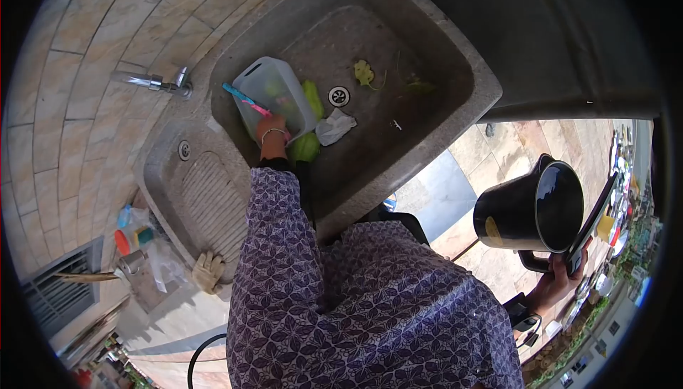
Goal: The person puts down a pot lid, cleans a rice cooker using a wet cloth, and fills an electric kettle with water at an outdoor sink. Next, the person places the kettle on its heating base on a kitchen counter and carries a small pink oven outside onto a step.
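Observation:
In the stone sink (455, 40), my left hand (274, 131) is closed at the rim of a translucent plastic container (295, 87). A thin blue-and-pink stick (247, 99) runs from my fingers across the container; its exact kind is unclear. Dim contents show through the container wall. Green vegetables (306, 147) and a crumpled white piece (336, 127) lie beside it. Out to the right, my right hand (558, 282) grips a deep black pot (509, 211) by its handle, with the pot tilted sideways. A flat black lid-like piece (599, 208), seen edge-on, is by the same fingers.
A drain (339, 96) and a yellow-green leaf (363, 72) are on the sink floor. The tap (153, 82) sticks out from the tiled wall. A glove (208, 272) rests by the ribbed side basin (213, 190). Utensils (617, 225) are spread on the ground at far right.

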{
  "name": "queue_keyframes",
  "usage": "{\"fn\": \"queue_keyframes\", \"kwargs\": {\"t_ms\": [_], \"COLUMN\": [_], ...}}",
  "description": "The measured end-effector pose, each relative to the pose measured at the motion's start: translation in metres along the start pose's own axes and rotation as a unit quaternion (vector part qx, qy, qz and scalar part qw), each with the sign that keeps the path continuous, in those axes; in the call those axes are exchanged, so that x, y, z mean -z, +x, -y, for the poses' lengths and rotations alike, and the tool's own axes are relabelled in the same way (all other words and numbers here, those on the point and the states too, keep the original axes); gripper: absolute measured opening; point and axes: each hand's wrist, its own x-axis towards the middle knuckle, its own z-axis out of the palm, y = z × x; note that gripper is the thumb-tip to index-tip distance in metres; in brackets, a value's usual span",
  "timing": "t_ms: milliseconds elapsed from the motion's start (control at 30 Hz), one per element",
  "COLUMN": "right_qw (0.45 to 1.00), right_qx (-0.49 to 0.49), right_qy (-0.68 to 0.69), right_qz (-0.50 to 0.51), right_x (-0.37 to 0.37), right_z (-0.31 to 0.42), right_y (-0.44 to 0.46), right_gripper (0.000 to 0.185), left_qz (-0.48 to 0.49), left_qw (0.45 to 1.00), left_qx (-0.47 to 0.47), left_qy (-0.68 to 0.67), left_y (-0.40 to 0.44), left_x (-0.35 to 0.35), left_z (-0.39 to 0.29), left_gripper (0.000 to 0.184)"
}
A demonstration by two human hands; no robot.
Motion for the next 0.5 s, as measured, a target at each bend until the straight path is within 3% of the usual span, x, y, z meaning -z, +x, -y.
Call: {"fn": "queue_keyframes", "kwargs": {"t_ms": [67, 133, 200, 333, 433, 500], "right_qw": [1.0, 0.999, 0.999, 0.999, 0.999, 1.0], "right_qx": [-0.02, -0.024, -0.024, -0.027, -0.024, -0.021], "right_qy": [-0.012, -0.01, -0.008, -0.011, -0.011, -0.009], "right_qz": [0.006, 0.022, 0.037, 0.025, 0.021, 0.018], "right_x": [-0.007, -0.003, -0.003, -0.001, 0.003, 0.003], "right_z": [0.005, -0.003, -0.006, -0.008, -0.007, -0.004], "right_y": [-0.002, 0.0, -0.001, -0.002, -0.005, -0.008], "right_gripper": [0.039, 0.037, 0.036, 0.036, 0.038, 0.039], "left_qz": [-0.009, -0.018, 0.036, 0.047, 0.047, -0.006], "left_qw": [1.0, 0.999, 0.996, 0.998, 0.994, 0.989], "left_qx": [-0.02, -0.04, -0.028, -0.028, 0.012, 0.025], "left_qy": [-0.004, -0.011, -0.08, -0.021, -0.096, -0.146], "left_y": [0.002, -0.012, -0.041, 0.008, -0.015, -0.045], "left_x": [-0.004, -0.002, 0.014, -0.007, 0.001, 0.016], "left_z": [0.004, -0.003, -0.023, 0.0, -0.011, -0.028], "left_gripper": [0.038, 0.037, 0.027, 0.023, 0.022, 0.017]}}
